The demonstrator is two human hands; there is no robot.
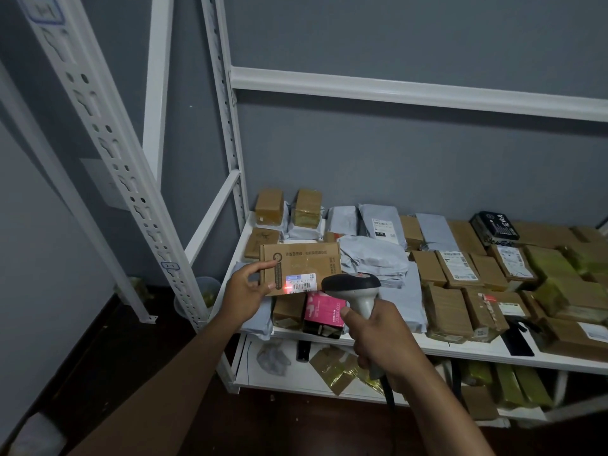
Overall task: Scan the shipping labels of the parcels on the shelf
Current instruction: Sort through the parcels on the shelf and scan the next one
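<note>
My left hand holds a flat brown cardboard parcel by its left edge, lifted above the white shelf with its printed face toward me. A small shipping label sits at the parcel's lower middle, and a red scan light glows on its left end. My right hand grips the handle of a grey and black barcode scanner, its head just right of the label and pointed at it. Several brown boxes and grey mailer bags cover the shelf.
A pink box and a small brown box lie under the held parcel at the shelf's front. White slotted uprights stand to the left. A lower shelf holds more parcels. The scanner cable hangs below my right hand.
</note>
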